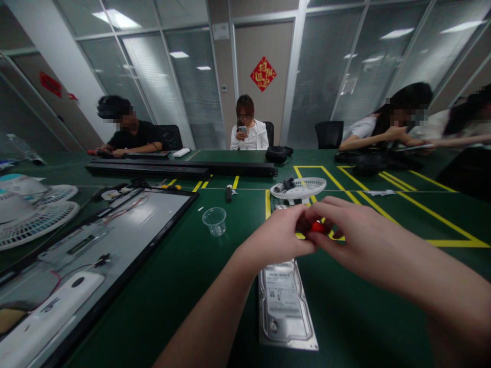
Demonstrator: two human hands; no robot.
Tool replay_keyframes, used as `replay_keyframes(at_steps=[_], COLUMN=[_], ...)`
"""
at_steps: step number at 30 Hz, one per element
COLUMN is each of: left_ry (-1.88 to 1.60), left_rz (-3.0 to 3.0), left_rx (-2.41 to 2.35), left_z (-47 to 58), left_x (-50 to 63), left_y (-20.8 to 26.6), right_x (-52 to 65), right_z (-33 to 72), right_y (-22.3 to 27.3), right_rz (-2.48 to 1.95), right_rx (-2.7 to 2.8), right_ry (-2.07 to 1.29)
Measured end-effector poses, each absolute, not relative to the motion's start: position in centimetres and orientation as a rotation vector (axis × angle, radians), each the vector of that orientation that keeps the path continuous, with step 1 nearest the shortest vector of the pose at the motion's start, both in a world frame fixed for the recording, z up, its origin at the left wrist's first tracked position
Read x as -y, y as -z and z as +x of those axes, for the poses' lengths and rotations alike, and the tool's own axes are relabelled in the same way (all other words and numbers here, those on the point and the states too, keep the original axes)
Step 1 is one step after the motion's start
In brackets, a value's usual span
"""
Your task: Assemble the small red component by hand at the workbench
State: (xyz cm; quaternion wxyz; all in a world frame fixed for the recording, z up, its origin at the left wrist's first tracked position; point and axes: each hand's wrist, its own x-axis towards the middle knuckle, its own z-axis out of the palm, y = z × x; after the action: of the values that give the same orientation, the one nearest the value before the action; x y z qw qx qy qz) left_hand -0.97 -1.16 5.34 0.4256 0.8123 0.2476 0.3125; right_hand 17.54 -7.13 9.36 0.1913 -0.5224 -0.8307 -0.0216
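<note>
My left hand point(282, 232) and my right hand point(345, 222) meet over the table, fingers curled in together. Between their fingertips shows a small red object point(317, 227), mostly covered, so its kind is unclear. Just below them a silver hard drive point(284, 299) lies label up on the green table, its far end hidden behind my left hand. Beyond the hands rests a white fan grille point(301, 188) with small dark parts in it. To the left stands a clear plastic cup point(215, 223).
A dismantled display panel point(153, 225) with a white device point(57, 312) on it fills the left side. White fan covers point(49, 220) lie beyond. Long black bars point(184, 168) cross the table farther back. Several people sit opposite. A small dark cylinder point(229, 193) lies near the cup.
</note>
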Motion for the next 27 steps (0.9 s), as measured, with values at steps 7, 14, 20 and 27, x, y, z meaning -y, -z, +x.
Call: replay_keyframes(at_steps=[7,14,20,27], left_ry=[-0.809,-0.801,-0.801,-0.783], left_rz=[2.017,2.032,2.069,2.057], left_rx=[-0.632,-0.635,-0.658,-0.612], left_z=[-0.96,-0.9,-0.96,-0.9], left_x=[1.4,1.35,1.32,1.03], left_y=[-5.55,-5.5,-5.48,-5.06], right_x=[6.79,6.97,6.89,7.16], right_z=[17.59,17.59,17.44,17.28], right_y=[-9.25,-9.35,-9.46,-9.4], right_rz=[-1.49,-1.473,-1.465,-1.534], right_rx=[2.337,2.318,2.348,2.319], right_ry=[0.086,0.072,0.081,0.087])
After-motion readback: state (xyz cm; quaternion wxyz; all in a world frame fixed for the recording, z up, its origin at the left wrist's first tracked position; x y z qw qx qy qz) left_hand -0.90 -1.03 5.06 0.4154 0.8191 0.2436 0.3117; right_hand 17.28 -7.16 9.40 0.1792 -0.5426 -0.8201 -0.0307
